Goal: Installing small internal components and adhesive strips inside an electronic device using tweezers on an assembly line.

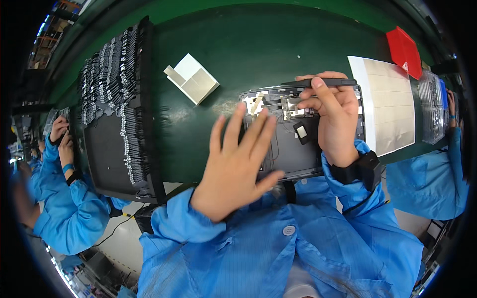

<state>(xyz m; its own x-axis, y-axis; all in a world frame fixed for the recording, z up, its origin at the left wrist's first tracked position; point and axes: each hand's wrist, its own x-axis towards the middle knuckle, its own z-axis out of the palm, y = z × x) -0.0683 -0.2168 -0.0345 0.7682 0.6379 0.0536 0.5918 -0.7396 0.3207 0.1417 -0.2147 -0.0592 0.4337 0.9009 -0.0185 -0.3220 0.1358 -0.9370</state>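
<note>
An opened flat dark device casing (293,159), with small circuit parts and thin cables inside, lies in front of me on the green table. My left hand (236,161) is open with fingers spread, its fingertips over the casing's left side; whether they touch it cannot be told. My right hand (340,119) is closed on a black stick-shaped tool (343,82) held level along the casing's far edge. Below the right fingers, a small circuit board (288,107) shows inside the casing. A small black piece with a silver rectangle (301,132) lies nearer me.
To the left stands a black tray (107,156) with rows of small dark parts. A white card with beige strips (194,82) lies beyond my left hand. On the right are a lined sheet (390,107), a red bin (403,52) and stacked clear trays (431,107). Co-workers sit on both sides.
</note>
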